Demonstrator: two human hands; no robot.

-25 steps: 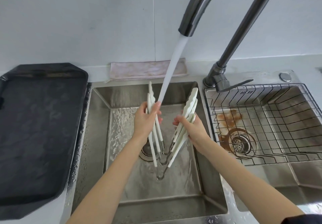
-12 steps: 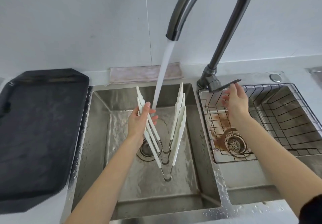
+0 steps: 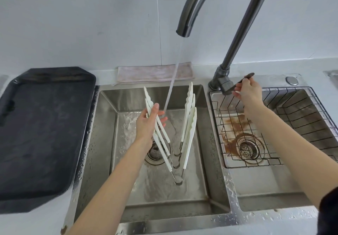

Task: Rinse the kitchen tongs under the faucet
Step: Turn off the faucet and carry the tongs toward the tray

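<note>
Three white kitchen tongs (image 3: 189,125) with metal hinge ends stand spread open in a V over the left sink basin (image 3: 102,143). My left hand (image 3: 148,123) grips their left arms together; the right arms hang free. A thin stream of water (image 3: 171,88) falls from the dark curved faucet (image 3: 192,6) between the tong arms, onto my left fingers. My right hand (image 3: 247,90) is up at the faucet base, fingers closed on the lever handle (image 3: 246,77).
A black tray (image 3: 42,134) lies on the counter to the left. A folded pinkish cloth (image 3: 155,73) sits behind the left basin. The right basin holds a wire rack (image 3: 301,110) and a rust-stained drain (image 3: 248,148). Water drops cover the sink's front rim.
My right hand let go of the tongs' right arms and moved to the faucet lever, now gripping it. The water stream has thinned. My left hand still holds the tongs.
</note>
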